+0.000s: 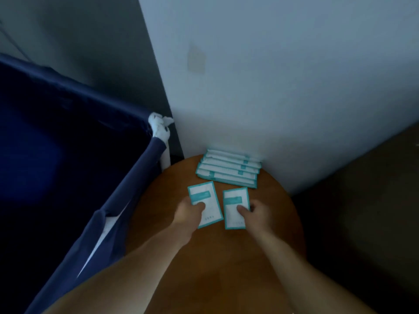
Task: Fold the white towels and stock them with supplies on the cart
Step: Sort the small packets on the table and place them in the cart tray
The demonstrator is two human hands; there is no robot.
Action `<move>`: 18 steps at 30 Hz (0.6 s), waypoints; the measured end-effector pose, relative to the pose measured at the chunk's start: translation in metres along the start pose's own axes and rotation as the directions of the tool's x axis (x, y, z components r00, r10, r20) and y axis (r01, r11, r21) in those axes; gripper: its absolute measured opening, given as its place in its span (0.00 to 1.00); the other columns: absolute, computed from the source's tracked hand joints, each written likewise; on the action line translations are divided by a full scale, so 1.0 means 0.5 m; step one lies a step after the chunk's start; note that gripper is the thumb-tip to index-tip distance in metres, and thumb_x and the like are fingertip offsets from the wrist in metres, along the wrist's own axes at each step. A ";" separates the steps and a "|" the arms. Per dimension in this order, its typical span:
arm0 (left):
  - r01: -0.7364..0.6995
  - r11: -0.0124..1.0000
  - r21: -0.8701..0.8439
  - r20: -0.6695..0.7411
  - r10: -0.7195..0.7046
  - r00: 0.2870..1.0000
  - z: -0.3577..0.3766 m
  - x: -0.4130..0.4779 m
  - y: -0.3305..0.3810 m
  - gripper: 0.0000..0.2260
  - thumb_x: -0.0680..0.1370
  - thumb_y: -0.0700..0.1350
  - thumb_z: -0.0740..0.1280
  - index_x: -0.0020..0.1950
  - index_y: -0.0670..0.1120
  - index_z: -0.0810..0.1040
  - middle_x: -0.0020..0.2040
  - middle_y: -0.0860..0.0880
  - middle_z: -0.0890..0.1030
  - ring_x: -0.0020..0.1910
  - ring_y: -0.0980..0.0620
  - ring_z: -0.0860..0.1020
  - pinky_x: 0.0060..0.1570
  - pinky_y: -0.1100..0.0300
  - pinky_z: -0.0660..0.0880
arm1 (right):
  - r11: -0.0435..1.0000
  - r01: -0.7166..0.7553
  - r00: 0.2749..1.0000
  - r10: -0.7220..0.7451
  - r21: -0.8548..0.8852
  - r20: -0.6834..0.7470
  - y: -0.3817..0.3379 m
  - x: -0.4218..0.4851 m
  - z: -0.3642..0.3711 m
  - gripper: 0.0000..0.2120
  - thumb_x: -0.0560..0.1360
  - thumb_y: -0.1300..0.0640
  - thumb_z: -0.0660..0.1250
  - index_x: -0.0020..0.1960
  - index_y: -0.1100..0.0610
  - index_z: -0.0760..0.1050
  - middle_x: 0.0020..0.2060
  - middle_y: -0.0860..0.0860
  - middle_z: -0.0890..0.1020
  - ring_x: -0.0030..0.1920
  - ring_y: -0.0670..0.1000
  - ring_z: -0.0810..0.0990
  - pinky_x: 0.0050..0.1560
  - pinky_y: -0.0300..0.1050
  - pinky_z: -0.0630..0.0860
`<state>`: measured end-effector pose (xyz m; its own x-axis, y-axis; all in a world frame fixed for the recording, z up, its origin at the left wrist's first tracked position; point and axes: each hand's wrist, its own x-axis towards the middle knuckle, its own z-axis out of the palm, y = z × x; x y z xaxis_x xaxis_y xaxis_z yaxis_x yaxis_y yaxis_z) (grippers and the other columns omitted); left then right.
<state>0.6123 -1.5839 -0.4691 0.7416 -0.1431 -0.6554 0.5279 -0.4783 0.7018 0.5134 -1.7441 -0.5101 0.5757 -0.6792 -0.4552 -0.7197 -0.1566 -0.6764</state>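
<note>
Two white packets with teal borders are held over a round wooden table point(260, 245). My left hand point(189, 213) pinches the left packet point(204, 200), thumb on its face. The right packet point(234, 205) is pinched the same way by my right hand point(255, 214). Behind them, against the wall, lies a row of several more such packets point(229, 169), overlapping one another. To the left stands the cart's dark blue fabric bag point(68, 155). No towel shows in this dim, blurred view.
A pale wall point(272, 75) rises right behind the table. White wrapping point(159, 125) covers the corner post of the blue bag's frame. Dark floor point(362, 200) lies to the right of the table.
</note>
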 end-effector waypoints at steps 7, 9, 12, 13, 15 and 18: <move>-0.281 0.958 0.062 0.138 0.271 0.953 -0.037 -0.151 0.146 0.06 0.79 0.39 0.67 0.55 0.46 0.78 0.46 0.49 0.83 0.41 0.52 0.82 0.33 0.62 0.79 | 0.990 0.126 0.967 -0.110 0.057 -0.231 -0.101 -0.174 -0.173 0.10 0.74 0.44 0.71 0.38 0.46 0.74 0.44 0.50 0.86 0.43 0.52 0.84 0.47 0.54 0.81; -0.352 0.935 0.043 0.172 0.340 0.925 -0.058 -0.208 0.177 0.04 0.79 0.39 0.67 0.53 0.47 0.78 0.42 0.52 0.81 0.37 0.57 0.80 0.25 0.69 0.73 | 0.974 0.169 0.952 -0.122 0.148 -0.280 -0.122 -0.241 -0.192 0.06 0.76 0.49 0.72 0.44 0.48 0.75 0.47 0.52 0.86 0.43 0.50 0.84 0.48 0.54 0.82; -0.457 0.889 0.039 0.203 0.440 0.874 -0.086 -0.299 0.221 0.05 0.79 0.39 0.66 0.53 0.45 0.80 0.46 0.49 0.82 0.38 0.56 0.80 0.27 0.66 0.73 | 0.960 0.211 0.927 -0.138 0.183 -0.348 -0.152 -0.340 -0.228 0.06 0.78 0.50 0.70 0.47 0.45 0.73 0.47 0.49 0.85 0.44 0.47 0.84 0.48 0.54 0.83; -0.492 0.869 0.046 0.207 0.474 0.856 -0.089 -0.329 0.238 0.06 0.79 0.39 0.66 0.53 0.44 0.81 0.46 0.47 0.82 0.38 0.54 0.80 0.29 0.64 0.74 | 0.958 0.219 0.918 -0.137 0.186 -0.371 -0.162 -0.370 -0.245 0.06 0.78 0.49 0.70 0.48 0.44 0.72 0.47 0.48 0.84 0.44 0.47 0.84 0.48 0.54 0.83; -0.550 0.833 0.057 0.215 0.528 0.822 -0.082 -0.393 0.273 0.07 0.78 0.40 0.65 0.52 0.40 0.81 0.45 0.45 0.82 0.36 0.53 0.79 0.28 0.64 0.73 | 0.959 0.222 0.895 -0.128 0.177 -0.427 -0.177 -0.428 -0.290 0.05 0.79 0.47 0.68 0.51 0.45 0.72 0.47 0.46 0.84 0.43 0.46 0.84 0.45 0.52 0.84; -0.633 0.774 0.026 0.254 0.608 0.753 -0.043 -0.493 0.320 0.08 0.77 0.40 0.66 0.52 0.38 0.81 0.47 0.41 0.83 0.42 0.44 0.82 0.40 0.53 0.79 | 0.951 0.252 0.829 -0.115 0.182 -0.548 -0.184 -0.506 -0.381 0.07 0.79 0.50 0.66 0.57 0.48 0.73 0.48 0.46 0.83 0.43 0.45 0.84 0.43 0.47 0.84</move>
<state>0.5225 -1.6064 -0.1893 0.7740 -0.6180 -0.1378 -0.0720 -0.3021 0.9506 0.3599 -1.6942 -0.2224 0.3473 -0.9376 0.0177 -0.4686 -0.1898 -0.8628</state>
